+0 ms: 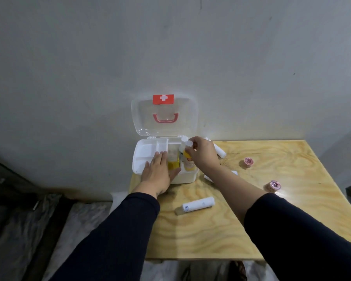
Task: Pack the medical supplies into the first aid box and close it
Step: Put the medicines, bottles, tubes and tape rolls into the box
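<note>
Packing roughly midway, by look of it. First aid box (182,176) sitting at table's (272,230) back left corner against wall, clear lid (142,116) standing open. Right hand (203,154) pinching bottle (187,161) near cap, lowering it into box beside yellow carton (173,164). Left hand (158,171) lying flat, fingers spread, steadying white tray (150,149) and box front. Still waiting outside: bandage roll (199,203) near front, white roll (220,152) behind right hand, two pink tape rolls (248,161) at right. Lid closing not yet done.
</note>
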The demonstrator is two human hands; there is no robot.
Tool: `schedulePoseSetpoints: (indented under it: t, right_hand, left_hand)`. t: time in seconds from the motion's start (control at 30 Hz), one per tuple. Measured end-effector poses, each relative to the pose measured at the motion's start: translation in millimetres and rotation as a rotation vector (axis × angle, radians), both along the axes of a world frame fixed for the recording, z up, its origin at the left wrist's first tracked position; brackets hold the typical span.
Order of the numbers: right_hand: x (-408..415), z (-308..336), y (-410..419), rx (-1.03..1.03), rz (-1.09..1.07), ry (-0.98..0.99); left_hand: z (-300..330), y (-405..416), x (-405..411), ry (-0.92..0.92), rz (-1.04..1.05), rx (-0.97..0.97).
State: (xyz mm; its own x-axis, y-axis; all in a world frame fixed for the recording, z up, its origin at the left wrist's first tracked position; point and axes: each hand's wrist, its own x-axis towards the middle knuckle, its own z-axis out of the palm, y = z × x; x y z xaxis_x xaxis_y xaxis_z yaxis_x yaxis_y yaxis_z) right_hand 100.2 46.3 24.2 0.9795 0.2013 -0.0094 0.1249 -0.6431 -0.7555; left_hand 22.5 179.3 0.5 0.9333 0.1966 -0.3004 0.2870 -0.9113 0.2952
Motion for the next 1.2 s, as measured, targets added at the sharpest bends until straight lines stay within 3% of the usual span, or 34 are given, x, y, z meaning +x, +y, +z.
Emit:
schedulePoseSetpoints:
  t: [0.3,0.43,0.53,0.73,0.87,1.2]
  right_hand:
    - [-1,-5,-3,-0.099,0.041,0.002]
    - [-2,0,-19,-0.044,-0.034,-0.033]
    - [-7,-11,-40,-0.132,-0.061,-0.022]
    - [-23,-51,-63,-0.434,0.054,0.092]
    - [-35,-67,-65,-0.569,0.141,0.041]
    - [-69,-66,-46,-0.554,0.531,-0.023]
  left_hand:
    - [-5,3,4,0.049,-0.02,0.034]
    - [-4,3,5,0.039,-0.02,0.027]
    - [-4,4,4,0.035,-0.017,0.023]
    - [-6,4,5,0.032,-0.027,0.046]
    - [-7,5,4,0.02,-0.033,0.058]
    - [-10,6,3,0.007,-0.044,0.094]
